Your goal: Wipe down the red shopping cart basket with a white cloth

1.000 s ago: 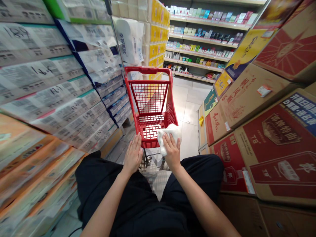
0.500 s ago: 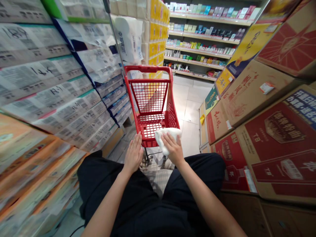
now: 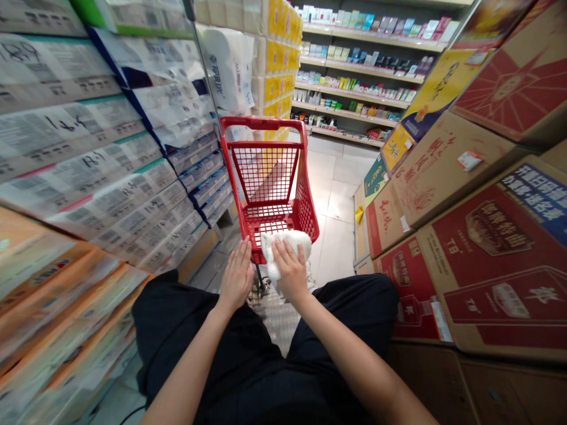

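A small red plastic shopping cart (image 3: 261, 123) stands directly in front of me, its mesh basket and near rim low between my knees. My left hand (image 3: 236, 276) lies flat against the near end of the cart, fingers spread and holding nothing. My right hand (image 3: 289, 270) presses a crumpled white cloth (image 3: 283, 243) onto the cart's near right rim. The cloth bunches under my palm and hangs over the rim. Only a thin gap separates my two hands.
Stacked wrapped paper packs (image 3: 97, 159) wall the left side, and red-printed cardboard cartons (image 3: 478, 248) wall the right. Tiled floor (image 3: 336, 236) runs ahead to shelves of small packaged goods (image 3: 354, 77). My black-trousered knees (image 3: 354, 307) lie below the cart.
My right hand and the cloth have slid left along the cart's near rim, closer to my left hand. The left hand stays nearly still, and the view has shifted slightly.
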Action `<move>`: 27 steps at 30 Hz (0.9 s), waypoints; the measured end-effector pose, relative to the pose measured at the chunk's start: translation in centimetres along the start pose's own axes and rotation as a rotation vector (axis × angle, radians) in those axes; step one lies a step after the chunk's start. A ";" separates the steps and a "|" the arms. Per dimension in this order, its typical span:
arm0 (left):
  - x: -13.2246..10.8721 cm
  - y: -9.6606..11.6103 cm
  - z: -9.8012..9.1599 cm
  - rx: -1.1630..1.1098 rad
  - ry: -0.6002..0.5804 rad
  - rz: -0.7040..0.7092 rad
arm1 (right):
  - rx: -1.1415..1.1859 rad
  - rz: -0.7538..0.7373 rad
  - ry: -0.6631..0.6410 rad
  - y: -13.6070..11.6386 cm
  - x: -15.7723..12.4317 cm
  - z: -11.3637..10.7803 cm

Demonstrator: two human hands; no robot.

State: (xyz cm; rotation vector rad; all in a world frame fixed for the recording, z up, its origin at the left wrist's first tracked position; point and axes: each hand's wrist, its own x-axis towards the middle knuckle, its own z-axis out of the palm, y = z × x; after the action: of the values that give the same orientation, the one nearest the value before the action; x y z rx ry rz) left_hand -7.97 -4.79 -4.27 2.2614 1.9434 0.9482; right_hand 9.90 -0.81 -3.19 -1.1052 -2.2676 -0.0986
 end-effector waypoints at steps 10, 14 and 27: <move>0.0 -0.1 -0.2 0.015 -0.023 0.004 | -0.021 -0.127 -0.017 0.7 0.1 0.2; 0.2 0.2 -0.3 0.005 -0.028 -0.002 | -0.088 -0.077 0.024 7.0 -1.4 -2.4; 0.0 -0.1 0.0 -0.004 -0.008 0.005 | -0.065 0.049 0.051 1.9 -0.9 0.1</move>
State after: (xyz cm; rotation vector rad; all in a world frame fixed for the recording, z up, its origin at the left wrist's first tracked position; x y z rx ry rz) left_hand -8.07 -4.79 -4.33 2.2658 1.9316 0.9417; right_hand 11.66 -0.17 -4.17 -1.1779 -2.2040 -0.1793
